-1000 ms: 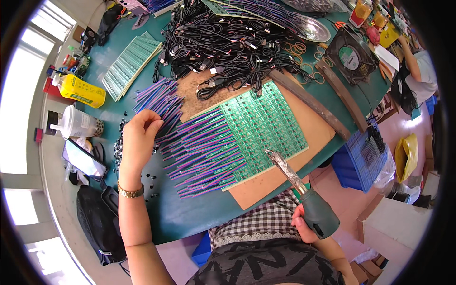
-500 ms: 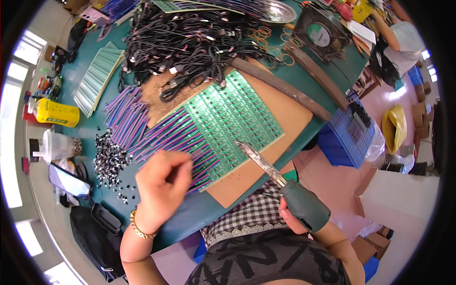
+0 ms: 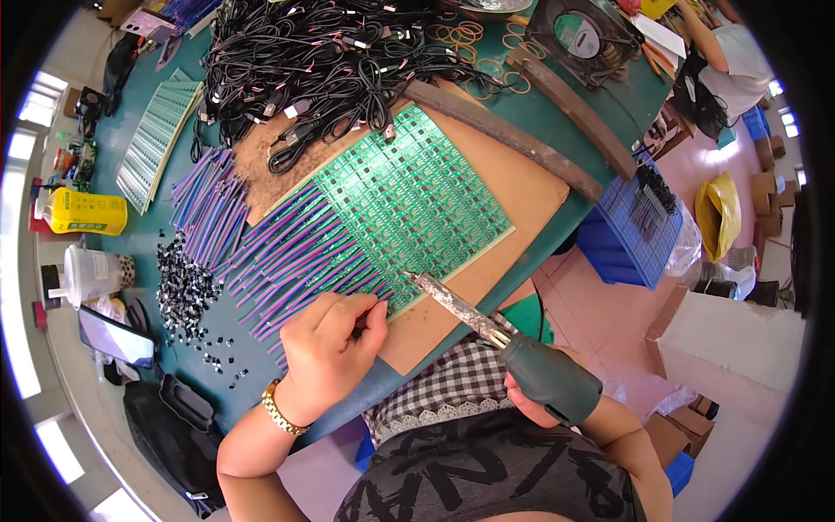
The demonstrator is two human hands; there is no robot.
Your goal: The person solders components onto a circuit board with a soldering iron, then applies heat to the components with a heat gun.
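One big green circuit board (image 3: 409, 200) lies on a brown sheet, with purple wires (image 3: 296, 257) along its near edge. The left hand (image 3: 330, 352) pinches a wire end there. The right hand (image 3: 535, 402) is wrapped tight around a soldering iron (image 3: 500, 335), its tip by the board's edge.

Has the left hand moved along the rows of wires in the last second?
Yes. The left hand has come from the far-left wire ends toward the person, to the near corner of the green circuit board, close to the soldering iron.
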